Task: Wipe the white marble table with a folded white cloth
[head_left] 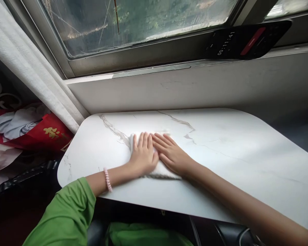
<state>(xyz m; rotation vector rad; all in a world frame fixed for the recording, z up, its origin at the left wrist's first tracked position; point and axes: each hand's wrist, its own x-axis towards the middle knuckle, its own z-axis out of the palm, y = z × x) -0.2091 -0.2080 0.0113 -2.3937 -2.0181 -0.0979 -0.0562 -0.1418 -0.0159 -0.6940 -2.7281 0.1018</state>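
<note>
A white cloth (pixel 162 171) lies flat on the white marble-patterned table (pixel 220 147), near its front edge. Pressed on the cloth's left part is my left hand (pixel 143 155), its fingers pointing away from me and laid out flat. My right hand (pixel 173 153) rests palm down on the right part of the cloth, fingers extended toward the upper left. The fingertips of both hands meet near the middle. Much of the cloth is hidden under the hands. A pink beaded bracelet (pixel 107 179) circles my left wrist.
A phone (pixel 248 41) showing a timer leans by the window (pixel 143 24) behind the table. At the left hang a white curtain (pixel 36 58) and a red bag (pixel 51 131) with clothes in it. A black chair (pixel 28 176) stands left of the table.
</note>
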